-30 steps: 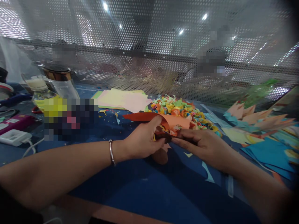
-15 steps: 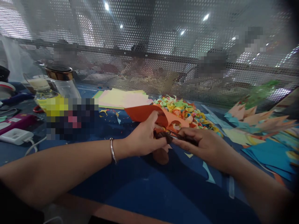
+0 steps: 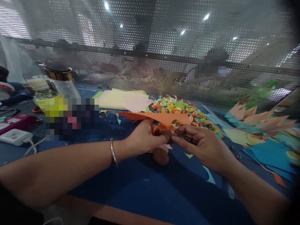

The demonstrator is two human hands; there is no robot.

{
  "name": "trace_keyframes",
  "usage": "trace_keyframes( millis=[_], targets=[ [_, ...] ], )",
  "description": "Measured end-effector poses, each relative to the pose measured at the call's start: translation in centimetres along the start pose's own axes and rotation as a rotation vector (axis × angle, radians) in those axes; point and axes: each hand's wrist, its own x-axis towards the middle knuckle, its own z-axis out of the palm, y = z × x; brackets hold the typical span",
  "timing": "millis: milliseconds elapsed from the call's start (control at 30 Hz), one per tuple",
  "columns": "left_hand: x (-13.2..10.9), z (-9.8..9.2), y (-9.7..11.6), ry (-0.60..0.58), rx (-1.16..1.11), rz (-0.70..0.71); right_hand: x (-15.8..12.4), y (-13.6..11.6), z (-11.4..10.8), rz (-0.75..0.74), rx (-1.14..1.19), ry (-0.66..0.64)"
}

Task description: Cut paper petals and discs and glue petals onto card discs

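Left fingers (image 3: 161,141) — pinching orange paper (image 3: 168,118) | right fingers (image 3: 184,143) — gripping scissors (image 3: 180,134) | paper scraps (image 3: 179,109) heaped toward counter's (image 3: 100,184) far edge

A grey perforated screen (image 3: 164,26) is rising behind a blue-topped table (image 3: 140,187), filling the upper part of the view and letting blurred shapes show dimly through its round holes. A dark horizontal rail (image 3: 164,56) is crossing it at a slight slope. Several small white lights (image 3: 206,16) are glowing against the mesh, while a broad bright patch (image 3: 11,22) is gleaming at the upper left. Soft shadows are spreading over the tabletop, whose brownish near edge (image 3: 105,210) is running slantwise along the bottom.
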Motion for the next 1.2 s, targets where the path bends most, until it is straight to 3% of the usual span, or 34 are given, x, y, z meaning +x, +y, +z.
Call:
trace_keyframes(
  millis=[133,367,533,800,1200],
  targets=[
    [-0.3,0.5,-0.5,0.103,-0.234,-0.067,0.1,-0.3,-0.2,-0.014,0.028,0.066],
    [-0.3,0.1,-0.5,0.169,-0.179,-0.037,0.3,-0.5,-0.3,0.014,0.078,-0.04],
    [-0.4,0.0,-0.1,0.122,-0.126,-0.018,0.3,-0.4,-0.6,0.0,0.008,-0.046],
    [-0.7,0.1,-0.1,0.068,-0.11,-0.114,0.0,-0.3,-0.6,0.019,-0.029,-0.056],
    [-0.8,0.4,0.3,0.013,-0.067,-0.08,-0.1,0.2,-0.8,-0.011,0.012,-0.079]
  ],
)
